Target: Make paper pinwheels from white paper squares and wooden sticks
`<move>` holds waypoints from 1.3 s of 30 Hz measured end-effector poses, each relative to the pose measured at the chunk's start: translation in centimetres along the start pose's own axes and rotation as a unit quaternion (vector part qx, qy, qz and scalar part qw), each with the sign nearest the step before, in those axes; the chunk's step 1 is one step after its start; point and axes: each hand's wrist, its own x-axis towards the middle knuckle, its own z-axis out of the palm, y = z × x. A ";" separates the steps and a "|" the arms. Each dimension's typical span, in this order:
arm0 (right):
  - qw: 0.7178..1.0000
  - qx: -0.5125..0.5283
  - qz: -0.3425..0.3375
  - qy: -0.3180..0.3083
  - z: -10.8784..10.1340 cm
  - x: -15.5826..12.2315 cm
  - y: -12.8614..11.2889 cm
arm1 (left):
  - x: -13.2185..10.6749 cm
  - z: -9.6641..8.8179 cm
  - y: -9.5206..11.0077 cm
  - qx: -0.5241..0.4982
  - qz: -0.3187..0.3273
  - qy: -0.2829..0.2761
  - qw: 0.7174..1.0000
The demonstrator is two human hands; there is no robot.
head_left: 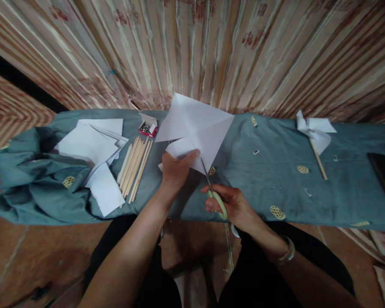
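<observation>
My left hand (176, 167) grips a square of white paper (200, 117) near its lower edge, the thumb lying on top. Creases cross the sheet, and a slit runs in from its left side. In my right hand (229, 201) is a pair of scissors (216, 201) with pale green handles, my fingers wrapped through the loops. Their blades point up and away from me and meet the paper's lower edge, just right of my left thumb. How far the blades are apart I cannot tell.
Left lie a stack of white paper (86, 145), several wooden sticks (134, 167) and a small open box of metal pins (148, 126). Right are a paper pinwheel on a stick (317, 158) and a dark phone-like object (383, 173). A pleated curtain (192, 51) hangs behind the green cloth (259, 179).
</observation>
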 end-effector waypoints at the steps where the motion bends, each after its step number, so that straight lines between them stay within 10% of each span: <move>1: 1.000 -0.002 0.003 0.001 0.0 0.0 0.0 | 0.0 0.0 0.0 0.002 -0.002 0.000 1.000; 39: 0.999 -0.036 -0.007 0.017 -0.5 0.3 0.0 | -1.1 0.3 -0.2 0.027 -0.028 -0.029 0.999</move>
